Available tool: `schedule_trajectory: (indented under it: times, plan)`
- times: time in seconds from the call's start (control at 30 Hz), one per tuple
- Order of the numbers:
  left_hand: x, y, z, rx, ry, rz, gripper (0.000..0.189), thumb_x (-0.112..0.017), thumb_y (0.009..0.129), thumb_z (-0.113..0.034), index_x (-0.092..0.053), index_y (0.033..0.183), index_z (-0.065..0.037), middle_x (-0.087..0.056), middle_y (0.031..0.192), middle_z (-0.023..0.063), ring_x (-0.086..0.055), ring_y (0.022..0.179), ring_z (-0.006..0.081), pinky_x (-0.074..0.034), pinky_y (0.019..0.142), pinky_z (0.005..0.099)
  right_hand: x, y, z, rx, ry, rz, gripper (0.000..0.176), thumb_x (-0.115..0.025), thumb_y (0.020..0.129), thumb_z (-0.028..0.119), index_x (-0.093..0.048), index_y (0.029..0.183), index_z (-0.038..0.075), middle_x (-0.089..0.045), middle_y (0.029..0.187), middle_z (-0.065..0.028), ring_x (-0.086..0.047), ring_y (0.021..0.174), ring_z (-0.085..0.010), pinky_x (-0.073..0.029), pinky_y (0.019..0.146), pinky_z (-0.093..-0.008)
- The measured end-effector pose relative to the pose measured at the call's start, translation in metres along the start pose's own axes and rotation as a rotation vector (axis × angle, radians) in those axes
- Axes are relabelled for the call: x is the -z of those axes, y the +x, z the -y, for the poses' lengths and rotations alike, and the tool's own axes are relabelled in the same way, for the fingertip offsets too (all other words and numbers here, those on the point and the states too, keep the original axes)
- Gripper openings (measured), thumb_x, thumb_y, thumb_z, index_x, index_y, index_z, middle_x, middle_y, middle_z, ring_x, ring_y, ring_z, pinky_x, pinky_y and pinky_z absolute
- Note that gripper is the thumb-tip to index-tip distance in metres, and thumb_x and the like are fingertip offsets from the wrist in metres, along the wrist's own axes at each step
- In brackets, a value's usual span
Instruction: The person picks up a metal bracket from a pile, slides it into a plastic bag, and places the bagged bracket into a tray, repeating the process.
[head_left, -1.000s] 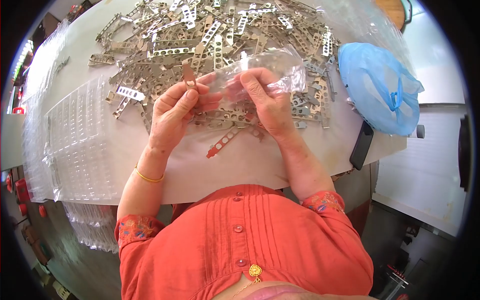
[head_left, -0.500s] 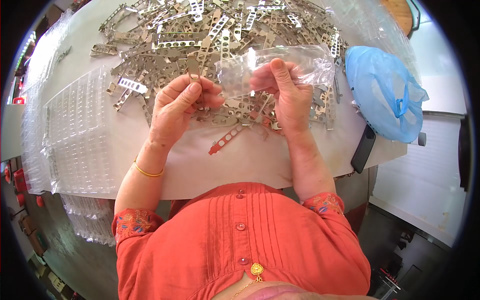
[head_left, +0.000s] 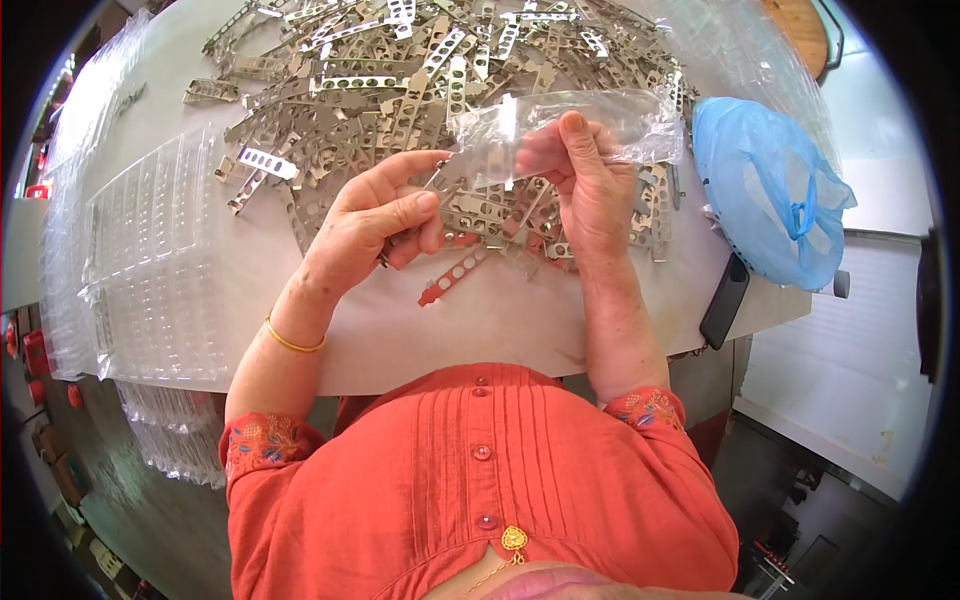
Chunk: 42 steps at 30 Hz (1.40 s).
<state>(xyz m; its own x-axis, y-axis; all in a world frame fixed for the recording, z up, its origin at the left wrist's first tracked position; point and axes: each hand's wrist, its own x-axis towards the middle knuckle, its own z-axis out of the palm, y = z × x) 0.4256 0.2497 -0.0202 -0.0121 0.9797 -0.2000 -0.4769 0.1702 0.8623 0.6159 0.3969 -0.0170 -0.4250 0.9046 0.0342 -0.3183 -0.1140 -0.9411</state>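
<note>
My left hand (head_left: 375,215) is closed on a thin metal bracket (head_left: 433,180), which is turned nearly edge-on, with one end beside my index fingertip. My right hand (head_left: 597,190) pinches a clear plastic bag (head_left: 478,135); the film stretches leftward over the fingers, toward the bracket. Behind both hands spreads a large heap of silvery brackets (head_left: 360,84) with rows of round holes. One loose bracket (head_left: 455,277), reflecting red, lies on the table just in front of the heap, between my wrists.
Clear plastic blister trays (head_left: 155,260) lie along the table's left side, with more stacked trays (head_left: 175,435) below the edge. At the right are a tied blue plastic bag (head_left: 760,180) and a black phone (head_left: 725,300) by the table edge.
My left hand has turned and shifted slightly right and down, so the bracket went from upright and face-on to edge-on near the bag. The right hand and bag moved slightly right.
</note>
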Motion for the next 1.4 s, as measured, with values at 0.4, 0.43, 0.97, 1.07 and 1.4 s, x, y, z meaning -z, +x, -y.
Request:
schedule_trajectory:
  times: [0.4, 0.43, 0.97, 1.07, 1.4]
  plan:
    - [-0.007, 0.0, 0.002, 0.001, 0.153, 0.019, 0.033, -0.061, 0.101, -0.019, -0.046, 0.126, -0.003, -0.061, 0.071, 0.0039, -0.043, 0.049, 0.005, -0.032, 0.045, 0.0197, -0.006, -0.011, 0.004, -0.251, -0.18, 0.326, 0.025, -0.07, 0.096, 0.029, -0.066, 0.1, 0.004, -0.072, 0.084, -0.0081, -0.07, 0.071, -0.0129, -0.056, 0.06, -0.0254]
    - [-0.008, 0.0, 0.003, 0.002, 0.152, 0.024, 0.033, -0.061, 0.101, -0.019, -0.046, 0.126, -0.003, -0.061, 0.071, 0.0039, -0.043, 0.049, 0.005, -0.032, 0.045, 0.0197, -0.005, -0.011, -0.003, -0.231, -0.147, 0.362, 0.023, -0.071, 0.096, 0.025, -0.065, 0.102, 0.004, -0.072, 0.086, -0.0069, -0.069, 0.072, -0.0119, -0.056, 0.061, -0.0242]
    - [-0.007, -0.002, 0.009, -0.138, 0.361, 0.064, 0.035, -0.057, 0.102, -0.015, -0.043, 0.132, -0.002, -0.068, 0.088, 0.0047, -0.061, 0.074, 0.0076, -0.047, 0.067, 0.0224, -0.01, -0.017, 0.003, -0.179, -0.137, 0.383, 0.017, -0.07, 0.096, 0.017, -0.062, 0.097, 0.002, -0.066, 0.079, -0.0032, -0.064, 0.068, -0.0079, -0.055, 0.056, -0.0223]
    - [-0.011, -0.005, 0.009, -0.127, 0.311, 0.055, 0.041, -0.057, 0.103, -0.014, -0.04, 0.138, -0.003, -0.068, 0.088, 0.0047, -0.062, 0.074, 0.0082, -0.048, 0.068, 0.0229, -0.01, -0.017, 0.007, -0.259, -0.158, 0.446, 0.018, -0.072, 0.095, 0.017, -0.063, 0.098, 0.002, -0.066, 0.078, -0.0045, -0.063, 0.061, -0.0086, -0.051, 0.048, -0.022]
    - [-0.012, -0.005, 0.009, -0.142, 0.258, 0.052, 0.027, -0.055, 0.103, -0.012, -0.046, 0.128, -0.003, -0.067, 0.092, 0.0053, -0.062, 0.073, 0.0086, -0.05, 0.065, 0.0218, -0.019, -0.021, 0.013, -0.464, -0.228, 0.647, 0.027, -0.074, 0.093, 0.024, -0.066, 0.099, -0.001, -0.066, 0.067, -0.0053, -0.06, 0.052, -0.0092, -0.047, 0.045, -0.0226]
